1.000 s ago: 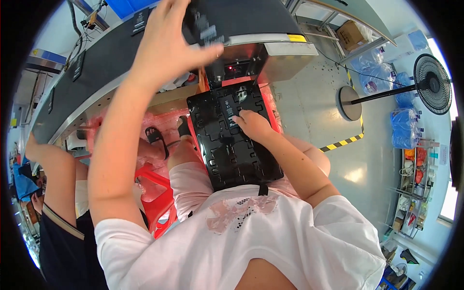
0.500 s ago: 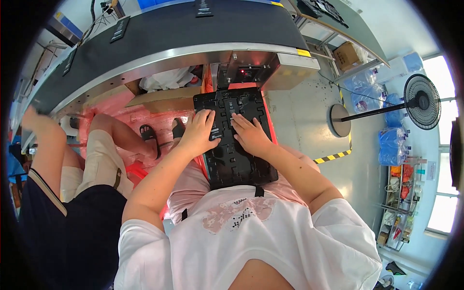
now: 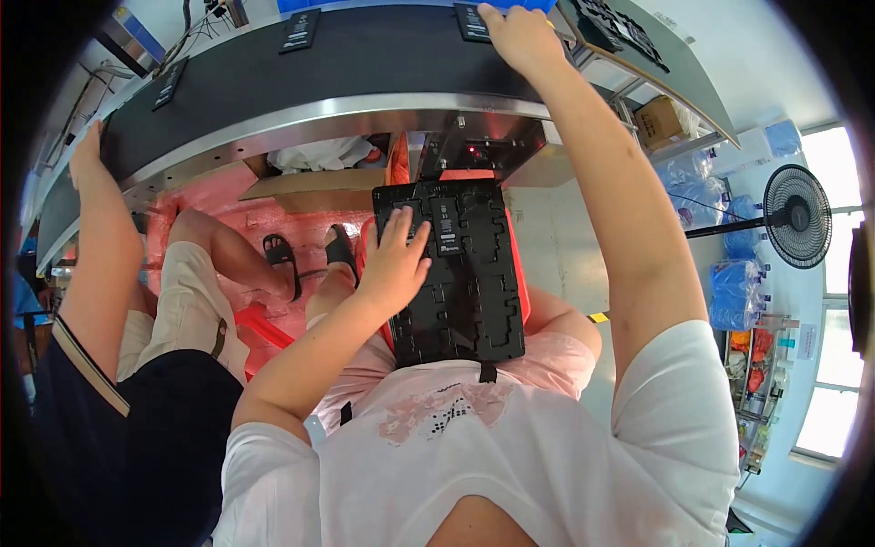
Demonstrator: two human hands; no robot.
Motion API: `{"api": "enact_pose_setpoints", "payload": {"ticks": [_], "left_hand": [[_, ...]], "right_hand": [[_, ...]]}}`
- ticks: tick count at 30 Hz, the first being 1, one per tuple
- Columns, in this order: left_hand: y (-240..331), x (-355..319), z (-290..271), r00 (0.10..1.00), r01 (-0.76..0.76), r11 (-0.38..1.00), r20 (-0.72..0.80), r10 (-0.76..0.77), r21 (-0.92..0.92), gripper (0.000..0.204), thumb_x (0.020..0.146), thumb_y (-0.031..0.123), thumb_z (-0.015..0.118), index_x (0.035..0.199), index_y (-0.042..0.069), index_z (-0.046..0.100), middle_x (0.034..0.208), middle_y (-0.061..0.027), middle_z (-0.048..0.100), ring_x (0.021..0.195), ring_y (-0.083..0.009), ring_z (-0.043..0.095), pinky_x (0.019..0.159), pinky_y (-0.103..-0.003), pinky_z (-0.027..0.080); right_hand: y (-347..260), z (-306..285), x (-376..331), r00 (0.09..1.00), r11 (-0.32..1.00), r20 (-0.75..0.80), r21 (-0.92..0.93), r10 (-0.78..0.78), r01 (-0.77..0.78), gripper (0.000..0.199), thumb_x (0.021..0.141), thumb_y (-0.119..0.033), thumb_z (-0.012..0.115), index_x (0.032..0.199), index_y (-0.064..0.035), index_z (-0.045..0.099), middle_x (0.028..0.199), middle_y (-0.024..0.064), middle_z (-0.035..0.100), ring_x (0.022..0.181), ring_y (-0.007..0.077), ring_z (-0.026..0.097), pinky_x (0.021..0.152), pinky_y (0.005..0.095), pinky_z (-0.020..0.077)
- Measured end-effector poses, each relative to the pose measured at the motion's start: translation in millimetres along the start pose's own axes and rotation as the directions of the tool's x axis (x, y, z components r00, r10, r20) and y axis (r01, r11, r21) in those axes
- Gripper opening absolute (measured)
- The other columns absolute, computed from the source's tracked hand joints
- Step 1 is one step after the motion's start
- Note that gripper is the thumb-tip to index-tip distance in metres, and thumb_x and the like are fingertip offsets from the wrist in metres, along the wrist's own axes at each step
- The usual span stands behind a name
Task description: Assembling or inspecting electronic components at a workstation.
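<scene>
Left grip: the left hand (image 3: 394,260) lies palm-down, fingers spread flat, on the upper left part of the black moulded tray (image 3: 465,273); it presses on the tray and closes round nothing.
Right grip: the right hand (image 3: 515,36) is stretched far up to the dark conveyor belt (image 3: 319,64), fingers curled over a small flat black part (image 3: 472,20); whether it has pinched the part or only rests on it I cannot tell, as the fingertips hide the contact.
Tray: on the person's lap, just under the left grip, over a red crate (image 3: 521,273) whose rim shows at its right side.
Other parts: two more flat black pieces (image 3: 299,29) ride the belt well to the left of the right grip.
Neighbour: another person's hand (image 3: 87,155) rests at the belt's far left end, well apart from both grips.
Risk, tray: held by one flat palm only, it looks likely to tip or slide off the lap if the body leans with the reach.
Risk, part: an arm at full stretch gives a weak hold; the piece could slip and drop between belt and lap.
Risk, placing: the tray's recesses are narrow, so a skewed piece may sit proud.
</scene>
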State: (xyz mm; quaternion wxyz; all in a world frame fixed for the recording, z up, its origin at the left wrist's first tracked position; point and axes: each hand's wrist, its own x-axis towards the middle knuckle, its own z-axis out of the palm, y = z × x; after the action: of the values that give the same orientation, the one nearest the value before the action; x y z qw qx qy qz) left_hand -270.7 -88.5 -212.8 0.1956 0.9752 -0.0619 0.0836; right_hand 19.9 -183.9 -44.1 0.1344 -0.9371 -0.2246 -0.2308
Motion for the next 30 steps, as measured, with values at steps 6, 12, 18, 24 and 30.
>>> {"api": "enact_pose_setpoints", "payload": {"ticks": [6,12,18,24,30], "left_hand": [[-10.6,76.4,-128.9,0.822,-0.364,0.926,-0.504,0.266,-0.105,0.032,0.079,0.011,0.067,0.111,0.008,0.061,0.111,-0.0103,0.06,0.103,-0.0297,0.058,0.089,-0.041,0.045],[-93.0,224.3,-182.1,0.961,0.065,0.947,-0.277,0.026,0.314,0.103,0.064,0.036,0.079,0.145,0.005,0.023,0.147,-0.03,0.02,0.136,-0.0423,0.023,0.111,-0.043,0.026],[-112.5,278.3,-201.7,0.934,0.013,0.996,0.353,-0.045,0.093,0.095,0.068,0.047,0.076,0.144,0.011,0.032,0.149,-0.0197,0.027,0.136,-0.0338,0.03,0.11,-0.039,0.028],[-102.6,291.0,-189.3,0.899,-0.33,0.934,0.254,0.356,-0.141,0.091,0.068,0.051,0.074,0.141,0.01,0.038,0.138,-0.0202,0.04,0.129,-0.0356,0.037,0.108,-0.041,0.031],[-77.7,322.8,-139.6,0.985,-0.041,0.99,0.174,0.017,0.136,0.076,0.069,0.044,0.074,0.134,0.013,0.049,0.138,-0.014,0.044,0.128,-0.0299,0.041,0.107,-0.038,0.033]], "right_hand": [[53.1,29.8,48.4,0.911,0.975,0.366,0.04,0.189,-0.218,0.062,0.073,-0.055,0.069,0.092,0.0044,0.064,0.081,0.0144,0.063,0.074,0.0279,0.06,0.067,0.0393,0.046],[41.7,-36.6,-7.0,0.88,0.585,0.465,0.688,0.098,-0.429,0.035,0.078,-0.04,0.072,0.072,-0.0075,0.059,0.059,-0.0015,0.045,0.049,0.0082,0.039,0.046,0.0253,0.0292],[18.6,-101.6,-138.5,0.717,0.508,0.694,0.64,-0.062,-0.576,0.031,0.079,-0.035,0.073,0.072,-0.0072,0.061,0.06,-0.0051,0.047,0.051,0.0045,0.041,0.045,0.0229,0.0298],[56.8,-16.2,-243.7,0.505,0.368,0.85,0.425,0.152,-0.827,0.027,0.087,-0.032,0.063,0.084,-0.0051,0.062,0.068,-0.0005,0.056,0.059,0.0091,0.049,0.055,0.0243,0.0385],[48.5,45.4,-292.7,0.762,0.966,0.615,0.001,0.203,-0.259,0.038,0.089,-0.042,0.056,0.091,-0.0037,0.061,0.075,0.0142,0.063,0.072,0.0303,0.063,0.067,0.0409,0.0476]]}}
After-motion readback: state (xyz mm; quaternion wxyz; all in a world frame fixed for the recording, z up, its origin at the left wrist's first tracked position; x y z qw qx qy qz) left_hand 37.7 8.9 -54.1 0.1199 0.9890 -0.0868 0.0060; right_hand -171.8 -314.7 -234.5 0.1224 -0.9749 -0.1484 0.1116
